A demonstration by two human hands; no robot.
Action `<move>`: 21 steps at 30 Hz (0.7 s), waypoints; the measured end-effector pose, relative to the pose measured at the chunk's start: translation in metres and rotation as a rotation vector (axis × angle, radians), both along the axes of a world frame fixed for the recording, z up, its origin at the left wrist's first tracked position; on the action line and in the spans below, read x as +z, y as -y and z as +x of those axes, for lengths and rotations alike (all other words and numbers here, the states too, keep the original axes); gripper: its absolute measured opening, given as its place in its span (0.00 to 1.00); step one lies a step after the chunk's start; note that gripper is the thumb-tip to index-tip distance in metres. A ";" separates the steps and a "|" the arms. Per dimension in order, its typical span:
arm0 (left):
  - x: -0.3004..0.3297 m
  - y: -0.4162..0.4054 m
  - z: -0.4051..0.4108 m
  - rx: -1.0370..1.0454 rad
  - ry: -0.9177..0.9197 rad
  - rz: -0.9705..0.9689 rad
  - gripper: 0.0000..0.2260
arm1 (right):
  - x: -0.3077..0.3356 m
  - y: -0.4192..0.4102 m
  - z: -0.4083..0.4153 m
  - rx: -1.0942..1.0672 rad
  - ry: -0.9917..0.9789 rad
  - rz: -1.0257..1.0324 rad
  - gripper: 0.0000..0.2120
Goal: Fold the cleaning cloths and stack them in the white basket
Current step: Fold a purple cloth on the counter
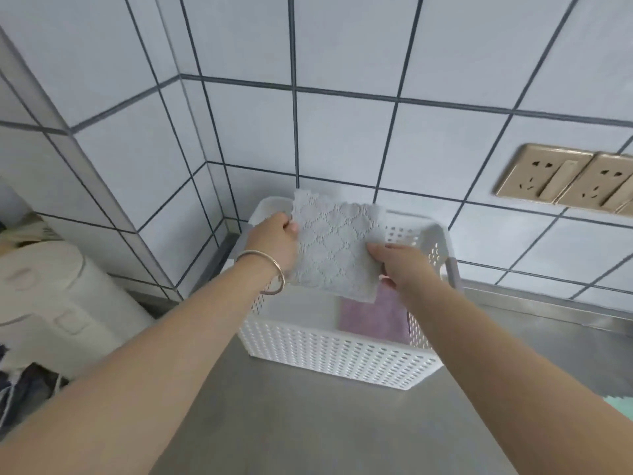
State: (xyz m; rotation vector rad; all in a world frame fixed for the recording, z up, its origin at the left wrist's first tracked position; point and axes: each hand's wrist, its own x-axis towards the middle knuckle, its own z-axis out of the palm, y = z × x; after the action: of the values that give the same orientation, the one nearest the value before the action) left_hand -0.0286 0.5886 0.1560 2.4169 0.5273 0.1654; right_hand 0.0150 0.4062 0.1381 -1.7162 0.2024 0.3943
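Note:
A folded grey cleaning cloth [334, 246] with a diamond pattern hangs in the air above the white perforated basket [329, 351]. My left hand [274, 243], with a bangle on the wrist, grips the cloth's left edge. My right hand [399, 264] pinches its right edge. Inside the basket, under the grey cloth, lies a folded purple cloth [373, 318] against the right side. The basket stands on a steel counter in the corner of the tiled wall.
A white appliance [58, 293] stands to the left of the counter. Gold wall sockets [565, 178] sit on the tiles at the right. A corner of a pale green cloth [621, 406] shows at the right edge of the steel counter [308, 423].

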 end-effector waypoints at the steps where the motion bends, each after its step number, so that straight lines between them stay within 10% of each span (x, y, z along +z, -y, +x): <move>1: -0.007 -0.006 0.011 -0.009 -0.047 0.045 0.07 | -0.011 -0.005 0.013 0.010 -0.063 -0.055 0.05; 9: -0.086 -0.031 0.083 -0.238 -0.583 0.349 0.14 | -0.089 -0.046 0.080 0.399 -0.304 -0.682 0.14; 14: -0.122 -0.031 0.095 -0.561 -0.974 0.769 0.15 | -0.122 -0.061 0.090 0.463 -0.430 -0.631 0.11; 21: -0.159 -0.037 0.116 -0.440 -1.058 0.647 0.22 | -0.161 -0.079 0.107 0.556 -0.671 -0.710 0.13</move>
State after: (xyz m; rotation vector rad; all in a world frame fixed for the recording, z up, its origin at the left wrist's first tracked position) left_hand 0.0870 0.6252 -0.0027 3.0332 0.3757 -1.3807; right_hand 0.1223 0.4849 -0.0225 -2.2703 0.3798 1.4503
